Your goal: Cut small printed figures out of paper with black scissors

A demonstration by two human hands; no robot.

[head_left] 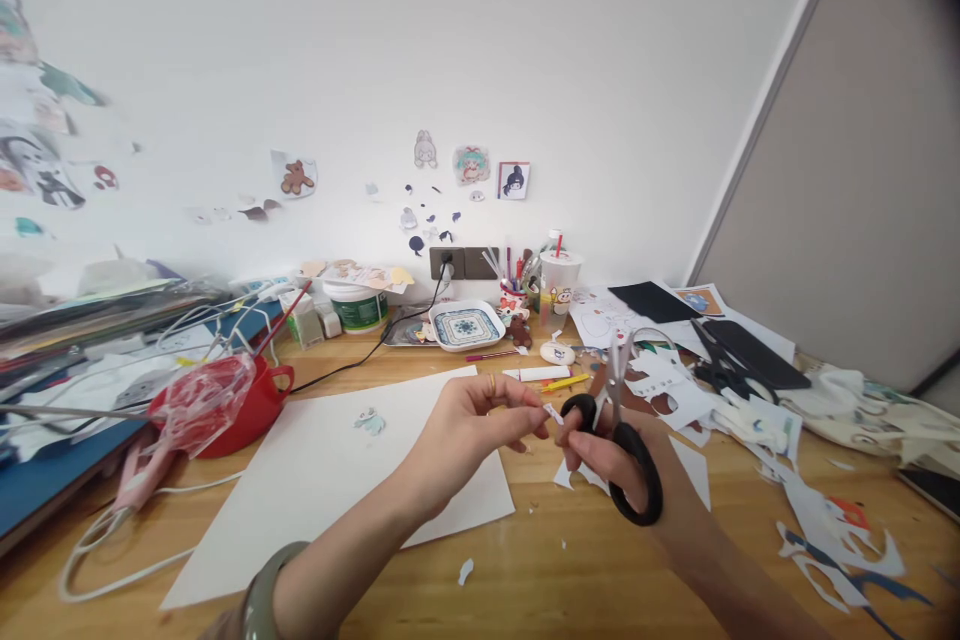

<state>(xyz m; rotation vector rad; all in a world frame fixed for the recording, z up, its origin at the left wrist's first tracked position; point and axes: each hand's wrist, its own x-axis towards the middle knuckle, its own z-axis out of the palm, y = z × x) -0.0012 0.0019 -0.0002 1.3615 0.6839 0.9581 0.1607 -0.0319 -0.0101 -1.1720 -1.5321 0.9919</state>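
Varnished wooden desktop stretches beneath a smooth white wall. Between the two hands, the left hand pinches a tiny paper snippet, thumb and fingertip together on it; the right hand is clasped around black-handled scissors, metal blades toward twelve o'clock. So slight a piece probably wants a light edge grip, blade tips turned away from fingers. From the hands, a mint-tinted cutout lies at nine o'clock on a flat white sheet, jagged, curling offcuts at four.
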